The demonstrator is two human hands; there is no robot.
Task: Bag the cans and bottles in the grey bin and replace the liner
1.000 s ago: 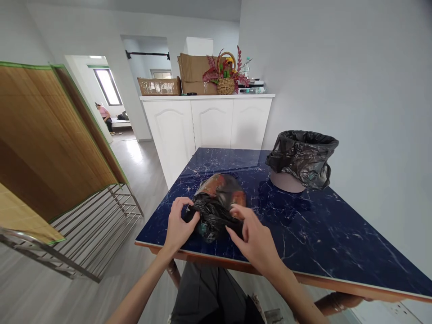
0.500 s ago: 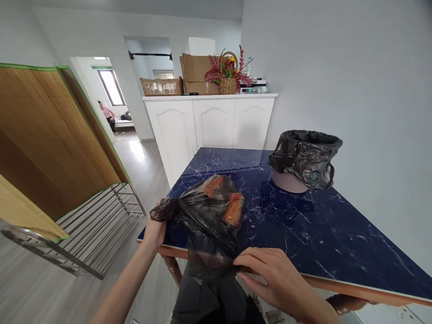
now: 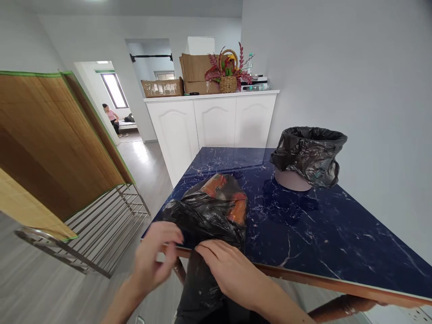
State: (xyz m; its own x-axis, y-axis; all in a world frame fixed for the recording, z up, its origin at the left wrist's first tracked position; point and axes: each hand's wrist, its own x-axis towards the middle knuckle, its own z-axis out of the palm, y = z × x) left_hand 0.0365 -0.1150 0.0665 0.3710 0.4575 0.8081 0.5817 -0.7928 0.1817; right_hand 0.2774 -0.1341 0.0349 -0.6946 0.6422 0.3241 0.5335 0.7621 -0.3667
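A thin black plastic bag (image 3: 205, 216) lies at the table's near left, with orange-red items (image 3: 238, 209) showing through it; their kind I cannot make out. My right hand (image 3: 232, 274) is at the table edge, its fingers bent over the part of the bag that hangs down. Just left of it, my left hand (image 3: 153, 256) is slightly blurred, thumb and fingers apart around a gap, with nothing seen between them. The bag's gathered left end (image 3: 170, 209) rests loose on the table beyond that hand. On the right stands a pale bin (image 3: 293, 180) lined with another black bag (image 3: 310, 153).
The dark blue marbled table (image 3: 303, 229) has a brown edge. Behind it, a white cabinet (image 3: 216, 119) carries cardboard boxes (image 3: 162, 87) and a flower basket (image 3: 228, 84). A metal rack (image 3: 111, 225) with a bamboo mat (image 3: 50, 135) stands left. A person (image 3: 111, 118) sits in the far room.
My left hand has let go of the bag's gathered end and moved down, nearer the right hand. My right hand has moved left along the bag's near part.
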